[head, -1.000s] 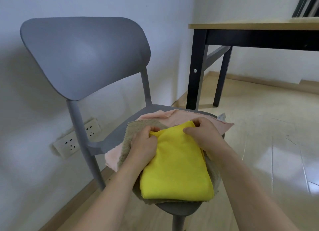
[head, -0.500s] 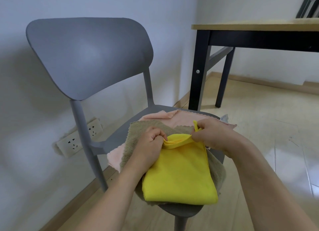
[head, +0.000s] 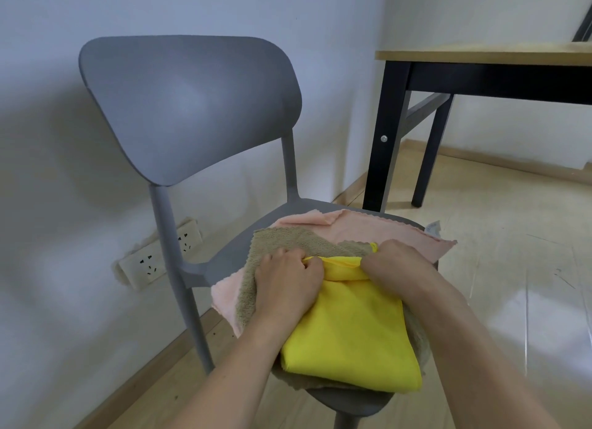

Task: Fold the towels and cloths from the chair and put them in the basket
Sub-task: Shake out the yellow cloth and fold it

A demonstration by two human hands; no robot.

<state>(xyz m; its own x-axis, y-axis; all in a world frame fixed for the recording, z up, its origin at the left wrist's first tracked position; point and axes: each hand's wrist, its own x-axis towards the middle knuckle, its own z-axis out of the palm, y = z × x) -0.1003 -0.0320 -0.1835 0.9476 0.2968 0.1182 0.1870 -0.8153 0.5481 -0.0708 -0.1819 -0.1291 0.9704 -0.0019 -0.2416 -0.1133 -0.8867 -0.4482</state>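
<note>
Pinching the far edge of the yellow cloth [head: 349,332] on the chair [head: 192,108], left hand [head: 285,284] and right hand [head: 400,268] should draw it evenly toward the near edge, corners matched.

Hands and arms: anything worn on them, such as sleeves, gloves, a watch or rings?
Nothing worn shows. The left hand and right hand are bare, without gloves, and no rings show. Both forearms are bare down to the frame's lower edge: no sleeves, watch or bands in view.
</note>
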